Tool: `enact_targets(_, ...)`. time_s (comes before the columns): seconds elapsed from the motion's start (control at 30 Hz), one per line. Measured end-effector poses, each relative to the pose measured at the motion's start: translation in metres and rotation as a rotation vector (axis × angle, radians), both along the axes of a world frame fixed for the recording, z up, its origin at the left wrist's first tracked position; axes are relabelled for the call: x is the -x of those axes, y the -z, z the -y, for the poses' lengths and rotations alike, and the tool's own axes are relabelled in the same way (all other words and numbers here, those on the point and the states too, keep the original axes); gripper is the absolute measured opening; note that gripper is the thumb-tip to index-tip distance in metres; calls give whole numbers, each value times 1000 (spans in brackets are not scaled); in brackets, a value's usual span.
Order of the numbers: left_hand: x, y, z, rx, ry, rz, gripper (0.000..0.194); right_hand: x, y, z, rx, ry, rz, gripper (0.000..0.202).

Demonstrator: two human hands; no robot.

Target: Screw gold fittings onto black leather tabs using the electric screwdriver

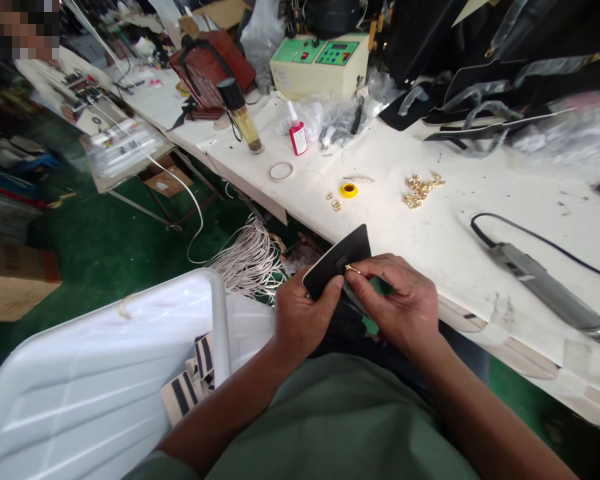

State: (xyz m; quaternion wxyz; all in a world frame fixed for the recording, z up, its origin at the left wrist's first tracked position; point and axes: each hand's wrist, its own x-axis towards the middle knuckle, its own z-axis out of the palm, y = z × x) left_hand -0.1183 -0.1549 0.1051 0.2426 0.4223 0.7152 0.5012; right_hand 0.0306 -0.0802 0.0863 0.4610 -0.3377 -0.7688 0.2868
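Desk carries loose parts; white bin beside left forearm. Right hand angled inward, grip closed to thumb-and-finger pinch. Left hand opposite, forearm slanting up, grip closed on black panel, thumb on its face. Panel tilted, above lap, near desk edge. Gold pile and few gold pieces lie loose on desk, apart from panel. Gold fitting in right pinch, at panel; judged mid-fitting, whether fastened cannot tell.

bright light glares on the white tub; edges blur.
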Motion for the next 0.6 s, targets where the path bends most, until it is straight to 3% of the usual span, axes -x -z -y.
enact_targets(0.23, 0, -1, 2, 18, -42, -88, 20, -4, 1, 1, -61, 3, 1, 4)
enact_targets(0.4, -1, -2, 3, -52, 4, -150, 11, -5, -2, -1, -169, 4, 33, 4)
enact_targets(0.6, 0, 0, 4, -170, 92, -234, 18, -7, -4, -1, -234, -1, 76, 2)
